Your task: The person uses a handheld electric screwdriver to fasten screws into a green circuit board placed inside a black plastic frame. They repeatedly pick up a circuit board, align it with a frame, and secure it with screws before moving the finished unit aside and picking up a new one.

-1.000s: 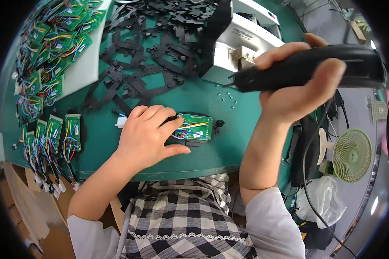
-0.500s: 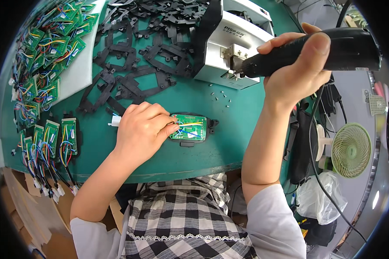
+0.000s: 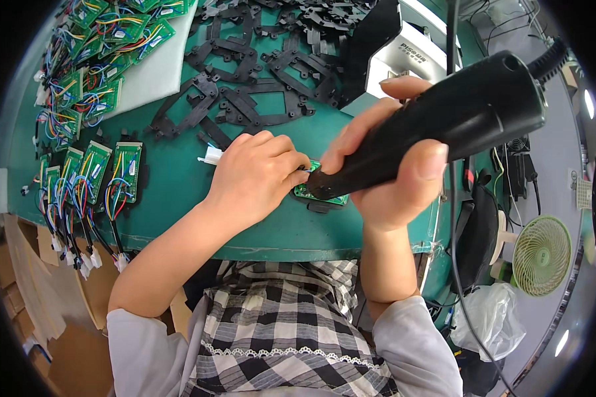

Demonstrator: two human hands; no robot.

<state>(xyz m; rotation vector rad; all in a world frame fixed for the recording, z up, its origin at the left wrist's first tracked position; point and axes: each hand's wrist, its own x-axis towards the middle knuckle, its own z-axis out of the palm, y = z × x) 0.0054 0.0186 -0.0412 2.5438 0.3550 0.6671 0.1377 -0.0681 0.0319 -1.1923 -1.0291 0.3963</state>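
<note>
Far left: finished green circuit boards (image 3: 106, 173) with coloured wires are lying in a row on the green surface (image 3: 179, 198).
Left hand (image 3: 255, 175): it is curling down, fingers pressing on the small green board (image 3: 324, 195) near the front edge — a white connector (image 3: 212, 156) is showing just behind it.
Right hand (image 3: 394, 175): it is gripping the black electric screwdriver (image 3: 437, 129) firmly; the tip seems to be touching the board, though it is partly hidden.
Behind: black plastic frames (image 3: 245, 99) are lying scattered.
Far right: a small green fan (image 3: 542, 255) is standing below the surface.
</note>
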